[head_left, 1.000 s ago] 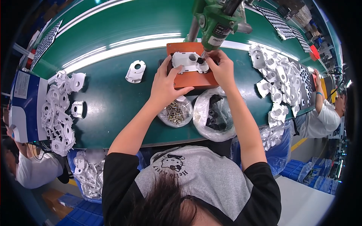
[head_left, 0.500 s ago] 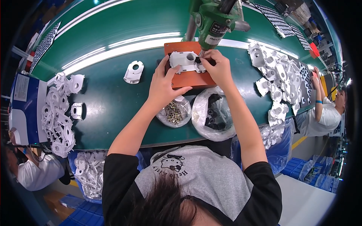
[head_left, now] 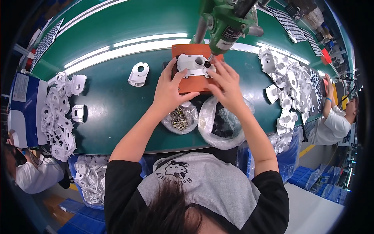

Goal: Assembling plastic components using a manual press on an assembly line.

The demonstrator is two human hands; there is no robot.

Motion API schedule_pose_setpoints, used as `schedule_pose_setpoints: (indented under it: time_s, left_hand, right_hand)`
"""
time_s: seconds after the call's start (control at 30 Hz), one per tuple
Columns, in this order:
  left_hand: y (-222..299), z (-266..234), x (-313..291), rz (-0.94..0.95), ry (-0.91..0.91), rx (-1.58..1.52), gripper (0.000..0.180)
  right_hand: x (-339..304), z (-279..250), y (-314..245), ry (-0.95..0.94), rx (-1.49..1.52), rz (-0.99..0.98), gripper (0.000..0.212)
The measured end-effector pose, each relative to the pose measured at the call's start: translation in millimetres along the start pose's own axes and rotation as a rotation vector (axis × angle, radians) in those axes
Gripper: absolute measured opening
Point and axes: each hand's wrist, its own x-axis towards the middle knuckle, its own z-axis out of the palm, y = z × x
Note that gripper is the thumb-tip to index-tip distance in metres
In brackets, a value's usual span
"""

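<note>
A white plastic housing (head_left: 189, 62) with a round opening lies on an orange fixture block (head_left: 191, 86). My left hand (head_left: 168, 85) grips the housing's left end with its fingers, its thumb stretched out over the block's near edge. On the housing's right part sits a small black part (head_left: 207, 64), directly under the tip of a green press-like machine (head_left: 224, 29). My right hand (head_left: 228, 84) is open beside the housing's right end, fingers spread and holding nothing; whether a fingertip touches the housing I cannot tell.
Near the block stand a bag of small screws (head_left: 179, 119) and a bag of black parts (head_left: 206, 130). One white part (head_left: 138, 74) lies alone to the left. White parts are heaped at left (head_left: 58, 117) and right (head_left: 286, 84). Co-workers sit at both sides.
My right hand has let go of the black part and drawn back toward me, its fingers spreading. The black part stays on the housing. My left hand keeps its hold.
</note>
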Motion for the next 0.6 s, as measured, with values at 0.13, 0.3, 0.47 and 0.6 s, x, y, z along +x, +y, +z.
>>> schedule_pose_setpoints:
  time_s: [0.13,0.3,0.47,0.6]
  left_hand:
    - [-1,-7,-3,-0.012,0.003,0.007,0.069]
    - [7,-3,6,0.024,-0.023,-0.007,0.065]
    - [3,2,5,0.06,0.006,-0.002,0.066]
    - [1,-6,-3,0.022,0.017,0.059,0.066]
  right_hand:
    - [33,-44,42,0.391,0.323,0.36,0.025]
    - [180,-148,154,0.541,0.472,0.113,0.024]
    - [224,-139,98,0.534,1.16,0.406,0.054]
    - [198,-115,13,0.689,0.986,0.227,0.041]
